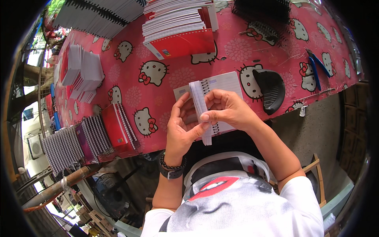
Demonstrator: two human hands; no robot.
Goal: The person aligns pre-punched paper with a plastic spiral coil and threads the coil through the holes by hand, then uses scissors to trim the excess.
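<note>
An opened notebook [227, 81] with a black spiral binding [205, 87] lies at the table's near edge, in front of me. Its lined pages [199, 100] stand up in a thick upright bundle beside the coil. My left hand [182, 124] cups that bundle from the left, with the thumb against its lower part. From the right, my right hand [227, 108] pinches the pages, thumb in front and curled fingers by the coil. Some of the binding is hidden behind the right hand.
Red-covered booklets [179, 41] are stacked at the back. Spiral notebooks [94, 136] line the left edge, near loose page stacks [81, 73]. To the right sit a black curved plastic piece [269, 91] and blue-handled pliers [317, 71]. Black coils [262, 12] pile up far right.
</note>
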